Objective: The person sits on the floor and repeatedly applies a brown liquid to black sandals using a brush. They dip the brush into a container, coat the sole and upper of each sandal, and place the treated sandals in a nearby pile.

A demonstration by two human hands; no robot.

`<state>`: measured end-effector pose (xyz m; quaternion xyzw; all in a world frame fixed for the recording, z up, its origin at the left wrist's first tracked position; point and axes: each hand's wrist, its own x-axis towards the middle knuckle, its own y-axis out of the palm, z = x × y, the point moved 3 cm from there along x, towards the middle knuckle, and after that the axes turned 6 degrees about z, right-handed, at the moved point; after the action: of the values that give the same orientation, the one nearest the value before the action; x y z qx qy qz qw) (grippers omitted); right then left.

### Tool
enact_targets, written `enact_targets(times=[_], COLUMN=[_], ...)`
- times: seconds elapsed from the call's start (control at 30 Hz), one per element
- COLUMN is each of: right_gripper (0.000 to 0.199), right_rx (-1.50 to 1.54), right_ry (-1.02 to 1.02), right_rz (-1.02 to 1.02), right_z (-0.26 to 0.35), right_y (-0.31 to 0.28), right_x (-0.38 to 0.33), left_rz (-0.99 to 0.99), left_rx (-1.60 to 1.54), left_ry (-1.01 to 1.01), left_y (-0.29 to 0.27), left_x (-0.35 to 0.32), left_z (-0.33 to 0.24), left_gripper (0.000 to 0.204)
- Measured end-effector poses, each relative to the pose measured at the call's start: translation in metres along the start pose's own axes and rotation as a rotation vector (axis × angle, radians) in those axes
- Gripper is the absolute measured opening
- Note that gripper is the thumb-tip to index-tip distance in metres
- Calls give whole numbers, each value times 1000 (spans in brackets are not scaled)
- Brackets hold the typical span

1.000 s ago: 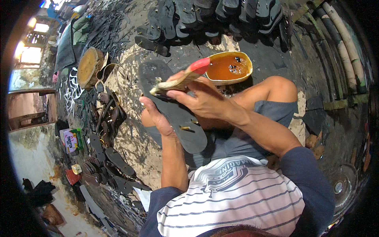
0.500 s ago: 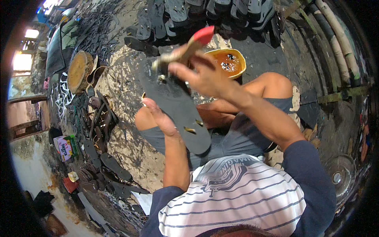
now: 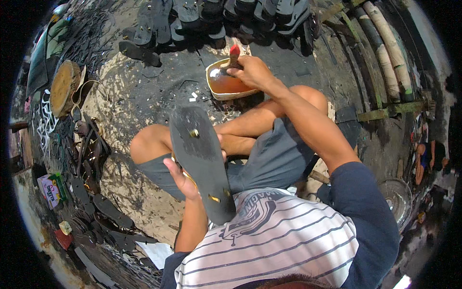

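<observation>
A dark sandal sole (image 3: pixel 199 149) lies across my left hand (image 3: pixel 182 180), its underside up and its long side toward my chest. Small gold-coloured strap ends poke through it near both ends. The thumb shows at its left edge and fingertips at its right; the rest of the hand is hidden beneath. My right hand (image 3: pixel 256 72) grips a brush (image 3: pixel 234 57) with a red-tipped handle over a yellow-rimmed container (image 3: pixel 233 97). Amber liquid (image 3: pixel 225 85) fills much of the container. The brush's lower end is hidden by my fingers and the container.
Dark sandals (image 3: pixel 186 14) stand packed at the far side, with one sole (image 3: pixel 139 53) lying before them. A round wooden block (image 3: pixel 65 89), straps and black scraps lie left, near a small box (image 3: pixel 50 190). Pale poles (image 3: pixel 389 45) line the right. My crossed legs surround the workspace.
My right hand has moved the brush off the sole to the container. The sole has turned more upright and come closer to my chest in my left hand. The whole view has shifted.
</observation>
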<state>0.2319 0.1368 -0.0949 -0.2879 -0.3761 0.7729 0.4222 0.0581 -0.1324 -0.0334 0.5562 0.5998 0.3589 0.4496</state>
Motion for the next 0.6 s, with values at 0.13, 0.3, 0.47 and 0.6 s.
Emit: enact_targets(times=[0.13,0.3,0.47,0.6], right_gripper=[30,34,26,34], right_rx=[292,300,-748,411], right_ry=[-134,-263,20,-37], right_rz=[-256,-340,13,-393], right_z=[5,-4,-24,54], right_y=[-4,-77,-121,-141], right_x=[-10,-25,-51,-59], left_rz=[-120,-5,-20,241], left_rx=[-126,-102,201,125], left_ry=[-77,-63,258,310], left_y=[19,-17,-10,-3], left_x=[-40,-17,58,117], left_z=[15,4,-43,-72], left_gripper=[88,80,75,65])
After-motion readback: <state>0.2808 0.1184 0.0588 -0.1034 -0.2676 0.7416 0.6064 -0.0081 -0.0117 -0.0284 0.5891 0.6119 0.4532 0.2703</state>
